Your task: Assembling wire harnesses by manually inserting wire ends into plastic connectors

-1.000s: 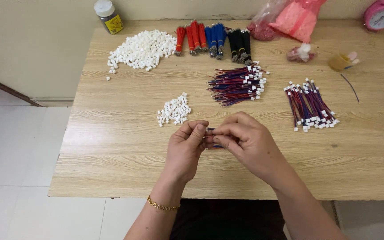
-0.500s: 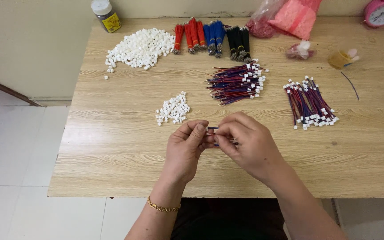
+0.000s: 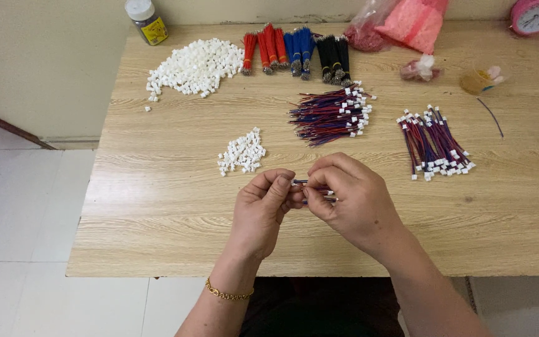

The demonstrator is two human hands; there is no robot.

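Both hands (image 3: 310,203) pinch thin wires (image 3: 317,189), fingers (image 3: 280,187) curled together.

Two hands, the left hand (image 3: 263,209) and the right hand (image 3: 350,200), meet over one wooden table (image 3: 157,212), pinching between them one small wire piece (image 3: 310,185). On the table lie two heaps of small white connectors, a large heap (image 3: 194,65) and a small heap (image 3: 242,153), and two piles of red-and-blue wires with white ends, a middle pile (image 3: 332,115) and a right pile (image 3: 433,145). Along the far edge sit three bundles of loose wires, one red bundle (image 3: 264,47), one blue bundle (image 3: 297,48) and one black bundle (image 3: 334,56), besides one jar (image 3: 146,22), one pink bag (image 3: 407,22) and one pink clock (image 3: 534,15).
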